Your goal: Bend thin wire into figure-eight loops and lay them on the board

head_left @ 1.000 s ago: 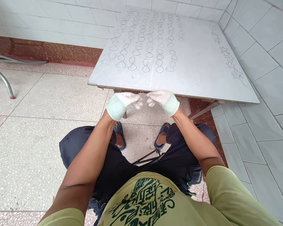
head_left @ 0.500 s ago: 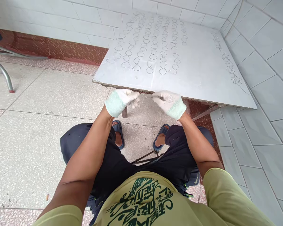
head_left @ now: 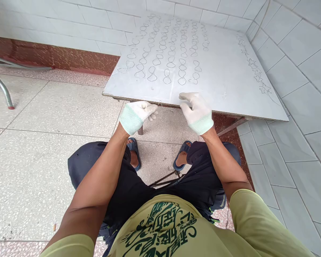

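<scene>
In a white glove with a mint cuff, my left hand [head_left: 141,111] pinches a thin bent wire [head_left: 161,104] just off the front edge of the white table [head_left: 219,96]. The wire's lower end is too fine to follow. My right hand [head_left: 195,107], gloved alike, is apart from the wire at the table's front edge, its thumb and fingers spread with nothing visible between them. Beyond my hands, rows of wire figure-eight shapes [head_left: 182,71] lie on the tabletop. Along the right side lie several star-shaped wire pieces [head_left: 264,88].
Tiled walls [head_left: 291,71] border the table at the back and right. A metal chair leg [head_left: 4,91] stands on the speckled floor [head_left: 42,160] at left. Beneath my hands are my sandalled feet, with a dark metal frame [head_left: 166,177] between my legs.
My right hand has let go of the wire, opened and moved slightly up and right to the table edge. My left hand still pinches the wire in about the same place.
</scene>
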The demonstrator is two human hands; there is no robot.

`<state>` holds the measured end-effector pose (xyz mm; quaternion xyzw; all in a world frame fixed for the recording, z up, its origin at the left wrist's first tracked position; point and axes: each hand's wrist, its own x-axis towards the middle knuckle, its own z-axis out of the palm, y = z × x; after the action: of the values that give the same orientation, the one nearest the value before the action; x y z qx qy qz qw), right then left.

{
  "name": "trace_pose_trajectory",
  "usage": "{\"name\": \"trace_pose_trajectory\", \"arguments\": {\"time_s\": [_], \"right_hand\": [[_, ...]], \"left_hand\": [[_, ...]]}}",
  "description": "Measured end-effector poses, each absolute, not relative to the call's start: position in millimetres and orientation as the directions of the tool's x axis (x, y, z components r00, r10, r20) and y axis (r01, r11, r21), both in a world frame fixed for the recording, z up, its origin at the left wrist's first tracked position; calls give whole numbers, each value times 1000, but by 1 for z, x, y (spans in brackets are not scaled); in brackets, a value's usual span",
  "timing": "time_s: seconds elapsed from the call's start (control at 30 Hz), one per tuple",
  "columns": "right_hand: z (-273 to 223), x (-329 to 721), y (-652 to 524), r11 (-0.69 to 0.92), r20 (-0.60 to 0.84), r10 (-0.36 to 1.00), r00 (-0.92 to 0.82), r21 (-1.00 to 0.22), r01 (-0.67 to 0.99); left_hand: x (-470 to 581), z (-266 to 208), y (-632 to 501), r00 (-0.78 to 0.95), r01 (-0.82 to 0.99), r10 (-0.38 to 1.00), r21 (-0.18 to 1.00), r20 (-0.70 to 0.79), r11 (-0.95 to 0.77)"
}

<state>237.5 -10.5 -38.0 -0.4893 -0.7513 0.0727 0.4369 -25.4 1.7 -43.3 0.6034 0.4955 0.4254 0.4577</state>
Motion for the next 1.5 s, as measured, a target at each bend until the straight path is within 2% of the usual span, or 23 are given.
{"name": "trace_pose_trajectory", "arguments": {"time_s": [0.1,0.17,0.4,0.53,0.73,0.9,1.0,1.23,1.4,1.5], "right_hand": [[-40,224,-13,548,532,798,-284,-444,709],[-41,212,-12,562,480,804,-350,-424,710],[-38,192,-2,548,232,830,-506,-501,669],[-37,195,-2,513,205,852,-482,-516,687],[-39,197,-9,476,212,876,-433,-522,708],[-39,196,-9,433,211,899,-385,-573,696],[-41,197,-10,460,252,887,-386,-527,714],[-53,196,-9,460,313,876,-368,-311,832],[-59,192,-6,414,301,897,-324,-317,853],[-57,192,-5,371,272,920,-281,-374,850]], "left_hand": [[-22,-43,-1,128,256,986,958,102,-133],[-20,-42,-3,120,274,985,950,122,-151],[-14,-44,-5,149,284,983,948,107,-146],[-15,-51,-1,152,227,981,961,123,-156],[-17,-52,-1,259,195,959,967,110,-163],[-13,-56,-2,197,150,975,980,102,-133],[-9,-65,-1,126,142,990,986,68,-86],[1,-68,-5,68,46,998,999,-20,17],[5,-62,-10,41,10,998,999,-53,53],[5,-61,-10,49,-13,997,998,-53,54]]}}
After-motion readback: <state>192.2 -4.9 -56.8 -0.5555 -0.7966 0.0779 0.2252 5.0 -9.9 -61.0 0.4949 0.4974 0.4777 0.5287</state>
